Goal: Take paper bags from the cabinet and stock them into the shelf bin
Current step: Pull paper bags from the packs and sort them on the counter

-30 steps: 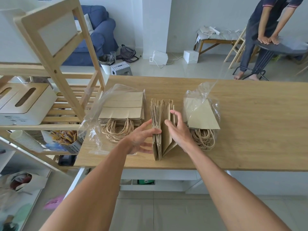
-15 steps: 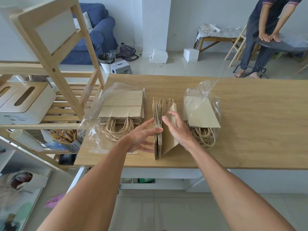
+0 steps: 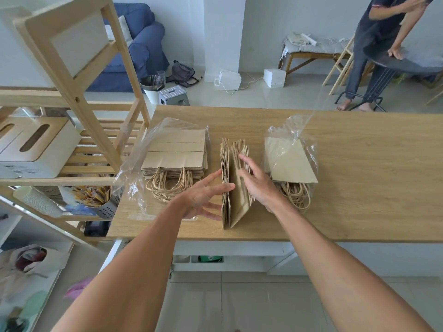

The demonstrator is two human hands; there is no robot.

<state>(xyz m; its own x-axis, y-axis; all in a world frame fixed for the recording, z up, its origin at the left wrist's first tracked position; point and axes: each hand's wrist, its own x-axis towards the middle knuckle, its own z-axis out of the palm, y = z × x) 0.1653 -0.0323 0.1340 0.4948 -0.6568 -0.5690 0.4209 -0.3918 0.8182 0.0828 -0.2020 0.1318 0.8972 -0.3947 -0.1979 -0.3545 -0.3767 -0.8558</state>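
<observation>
A bundle of brown paper bags [image 3: 236, 202] stands on edge in the middle of the wooden table [image 3: 359, 176], handles pointing away from me. My left hand [image 3: 203, 196] is spread flat against the bundle's left side. My right hand [image 3: 257, 182] rests on the right side, fingers slipped between the bags near the top. A flat stack of paper bags [image 3: 176, 154] lies to the left, half inside a clear plastic sleeve. Another pack of paper bags in plastic [image 3: 291, 161] lies to the right.
A wooden shelf unit [image 3: 79, 111] stands at the left, holding a white box with slots [image 3: 33, 147] and a metal caddy of sachets [image 3: 96, 202]. A person [image 3: 381, 44] leans on a round dark table beyond the far edge.
My right hand's fingers have moved up along the bundle's right side and spread the bags a little. My left hand stays against the left side. The person at the back raised one arm.
</observation>
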